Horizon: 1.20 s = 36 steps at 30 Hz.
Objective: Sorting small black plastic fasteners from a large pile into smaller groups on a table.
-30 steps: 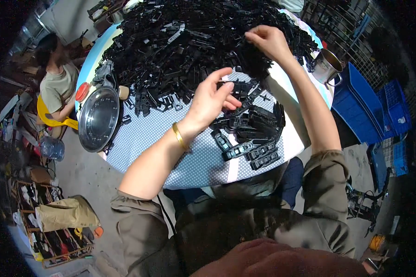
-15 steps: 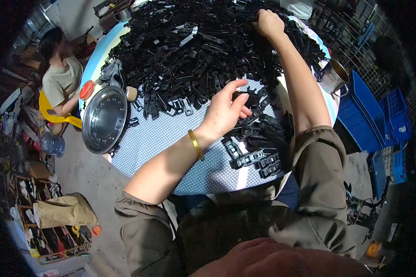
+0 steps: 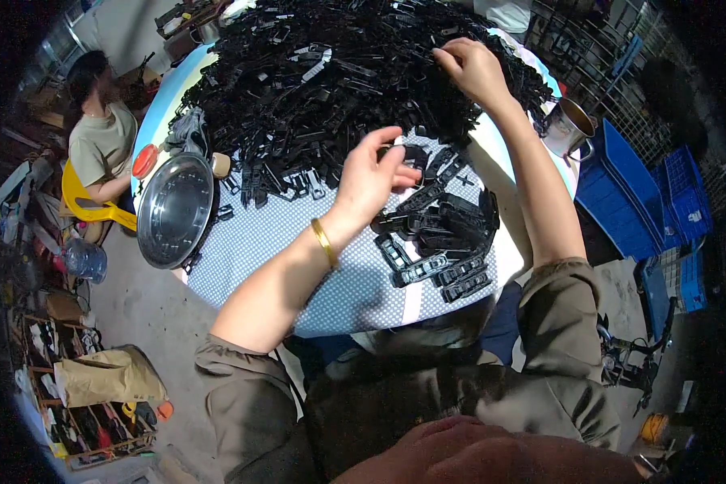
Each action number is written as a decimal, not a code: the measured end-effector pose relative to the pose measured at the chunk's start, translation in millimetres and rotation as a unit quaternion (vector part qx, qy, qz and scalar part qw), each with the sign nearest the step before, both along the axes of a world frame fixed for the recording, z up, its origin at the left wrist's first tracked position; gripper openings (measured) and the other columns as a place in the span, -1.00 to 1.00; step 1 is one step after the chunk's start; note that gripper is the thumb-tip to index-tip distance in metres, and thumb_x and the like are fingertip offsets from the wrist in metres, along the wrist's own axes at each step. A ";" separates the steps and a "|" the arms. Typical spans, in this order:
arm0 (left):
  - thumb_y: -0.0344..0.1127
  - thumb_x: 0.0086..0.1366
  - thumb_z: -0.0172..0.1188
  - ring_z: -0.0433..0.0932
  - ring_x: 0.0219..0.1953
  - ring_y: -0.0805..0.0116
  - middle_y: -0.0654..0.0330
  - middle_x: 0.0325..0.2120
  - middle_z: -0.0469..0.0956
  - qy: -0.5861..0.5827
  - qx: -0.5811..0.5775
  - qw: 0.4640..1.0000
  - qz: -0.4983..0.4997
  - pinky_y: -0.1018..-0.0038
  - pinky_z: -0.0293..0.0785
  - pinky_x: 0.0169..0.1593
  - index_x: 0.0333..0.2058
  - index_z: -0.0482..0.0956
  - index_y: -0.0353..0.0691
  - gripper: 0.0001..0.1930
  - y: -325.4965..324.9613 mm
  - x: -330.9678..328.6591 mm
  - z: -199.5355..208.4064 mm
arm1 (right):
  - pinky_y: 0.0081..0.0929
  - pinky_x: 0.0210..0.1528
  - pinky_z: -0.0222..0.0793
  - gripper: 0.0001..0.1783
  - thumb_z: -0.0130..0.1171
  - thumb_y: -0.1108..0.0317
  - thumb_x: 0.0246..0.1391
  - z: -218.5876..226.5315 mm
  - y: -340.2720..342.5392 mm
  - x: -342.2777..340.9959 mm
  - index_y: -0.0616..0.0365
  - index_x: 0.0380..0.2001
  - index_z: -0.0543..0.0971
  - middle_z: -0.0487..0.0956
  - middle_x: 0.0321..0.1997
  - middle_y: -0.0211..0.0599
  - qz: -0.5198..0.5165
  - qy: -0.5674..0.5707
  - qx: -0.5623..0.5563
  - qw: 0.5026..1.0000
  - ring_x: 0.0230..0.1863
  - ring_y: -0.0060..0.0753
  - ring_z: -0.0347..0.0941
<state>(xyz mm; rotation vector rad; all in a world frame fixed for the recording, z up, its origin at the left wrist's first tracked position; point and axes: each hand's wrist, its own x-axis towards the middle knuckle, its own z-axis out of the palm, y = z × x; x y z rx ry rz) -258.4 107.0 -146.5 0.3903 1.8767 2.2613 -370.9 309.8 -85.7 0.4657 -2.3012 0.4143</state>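
A large heap of small black plastic parts (image 3: 323,97) covers the far part of a round table with a patterned cloth (image 3: 250,250). My left hand (image 3: 367,179), with a gold bangle at its wrist, hovers over the heap's near edge. Its thumb and index finger are apart, and I make out no part in it. At the heap's right side is my right hand (image 3: 477,74), its fingers bent together at the tips; what they hold, if anything, is hidden. Between my arms lies a smaller group of black parts (image 3: 452,226), several lined up near the table's front edge.
A steel basin (image 3: 176,211), a red lid (image 3: 145,161) and a small tan-topped container (image 3: 220,165) stand at the table's left. On the right are a metal mug (image 3: 569,129) and blue crates (image 3: 621,194). A person (image 3: 101,137) sits at the far left.
My right hand has drawn back slightly toward me from deeper in the heap, and its fingers show more. My left hand has shifted a little left. The view has tilted slightly.
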 end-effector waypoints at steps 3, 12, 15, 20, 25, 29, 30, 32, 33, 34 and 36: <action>-0.41 0.25 -0.18 0.54 -0.37 0.27 -0.05 -0.41 0.47 -0.040 0.055 0.997 0.023 0.54 0.49 -0.29 0.00 0.13 -0.44 -0.64 -2.4 -3.1 11.0 | -0.43 -0.34 0.38 -0.73 0.22 0.18 -0.21 -7.3 -4.3 31.8 0.19 -0.56 0.57 0.54 -0.49 -0.20 0.033 -0.022 -0.075 0.996 -0.46 -0.24 0.48; -0.44 0.25 -0.20 0.48 -0.22 0.23 -0.06 -0.21 0.36 -0.028 0.096 0.995 0.004 0.48 0.46 -0.14 0.02 0.12 -0.42 -0.64 -4.1 -5.7 6.3 | -0.59 -0.39 0.34 -0.58 0.06 0.48 -0.17 -18.8 -44.6 93.1 0.13 -0.12 0.42 0.47 -0.37 -0.26 0.233 -0.048 0.018 0.971 -0.37 -0.50 0.42; -0.44 0.26 -0.22 0.45 -0.17 0.23 -0.09 -0.15 0.33 -0.019 0.071 0.997 -0.008 0.47 0.43 -0.08 0.03 0.10 -0.43 -0.63 -1.9 -4.3 5.0 | -0.55 -0.38 0.37 -0.67 0.11 0.47 -0.17 -17.7 -33.6 92.1 0.21 -0.21 0.46 0.48 -0.37 -0.27 0.237 -0.124 -0.024 0.963 -0.40 -0.47 0.45; -0.46 0.26 -0.26 0.41 -0.09 0.18 -0.11 -0.13 0.31 0.009 0.093 0.996 0.007 0.46 0.38 -0.02 0.05 0.06 -0.46 -0.61 -1.6 -3.8 10.5 | -0.63 -0.44 0.44 -0.75 0.20 0.32 -0.11 -9.7 -21.5 86.5 0.31 -0.42 0.47 0.51 -0.49 -0.26 0.227 -0.362 -0.369 0.825 -0.51 -0.52 0.48; -0.45 0.26 -0.25 0.39 -0.10 0.27 -0.04 -0.14 0.33 0.015 0.103 0.995 -0.007 0.45 0.34 0.03 0.07 0.05 -0.43 -0.60 -2.8 -3.7 9.0 | -0.66 -0.55 0.41 -0.72 0.23 0.27 -0.14 -17.8 -38.3 92.3 0.31 -0.50 0.47 0.50 -0.60 -0.32 0.191 -0.345 -0.373 0.840 -0.60 -0.56 0.46; -0.45 0.26 -0.24 0.41 -0.15 0.37 0.02 -0.18 0.35 0.008 0.113 0.994 -0.007 0.46 0.34 0.02 0.08 0.05 -0.42 -0.59 -1.9 -2.5 8.3 | -0.69 -0.59 0.37 -0.70 0.26 0.25 -0.17 -19.8 -41.4 93.3 0.29 -0.56 0.47 0.49 -0.63 -0.35 0.153 -0.329 -0.350 0.864 -0.64 -0.61 0.43; -0.45 0.26 -0.24 0.41 -0.15 0.37 0.02 -0.18 0.35 0.008 0.112 0.994 -0.008 0.46 0.34 0.02 0.08 0.05 -0.42 -0.59 -1.1 -1.7 8.1 | -0.69 -0.59 0.37 -0.70 0.26 0.25 -0.17 -19.5 -40.7 93.8 0.29 -0.56 0.47 0.49 -0.63 -0.35 0.153 -0.329 -0.351 0.863 -0.64 -0.61 0.43; -0.45 0.26 -0.24 0.40 -0.15 0.39 0.04 -0.19 0.36 0.018 0.093 0.995 0.004 0.48 0.35 0.00 0.08 0.04 -0.40 -0.59 -0.2 -0.7 7.4 | -0.72 -0.63 0.33 -0.69 0.29 0.23 -0.20 -18.1 -40.1 95.0 0.28 -0.59 0.47 0.48 -0.65 -0.38 0.141 -0.331 -0.328 0.873 -0.66 -0.64 0.40; -0.45 0.26 -0.24 0.40 -0.15 0.39 0.04 -0.19 0.36 0.019 0.093 0.996 0.004 0.48 0.35 0.00 0.08 0.04 -0.40 -0.59 0.1 -1.0 6.6 | -0.72 -0.63 0.33 -0.69 0.29 0.23 -0.20 -18.1 -40.5 95.7 0.28 -0.59 0.47 0.48 -0.65 -0.38 0.141 -0.331 -0.328 0.873 -0.66 -0.64 0.40; -0.45 0.25 -0.22 0.42 -0.17 0.41 0.05 -0.21 0.38 0.022 0.091 0.995 0.013 0.51 0.37 -0.03 0.08 0.06 -0.40 -0.59 0.5 -1.3 5.2 | -0.73 -0.63 0.31 -0.69 0.29 0.23 -0.21 -18.2 -41.3 96.8 0.27 -0.59 0.47 0.48 -0.66 -0.39 0.135 -0.314 -0.314 0.886 -0.66 -0.66 0.39; -0.44 0.25 -0.19 0.43 -0.20 0.42 0.06 -0.23 0.39 0.025 0.090 0.995 0.023 0.53 0.38 -0.06 0.07 0.08 -0.40 -0.59 -0.3 -1.9 3.2 | -0.74 -0.63 0.29 -0.70 0.30 0.24 -0.22 -19.4 -43.1 98.4 0.26 -0.60 0.48 0.48 -0.66 -0.41 0.130 -0.298 -0.299 0.897 -0.67 -0.68 0.37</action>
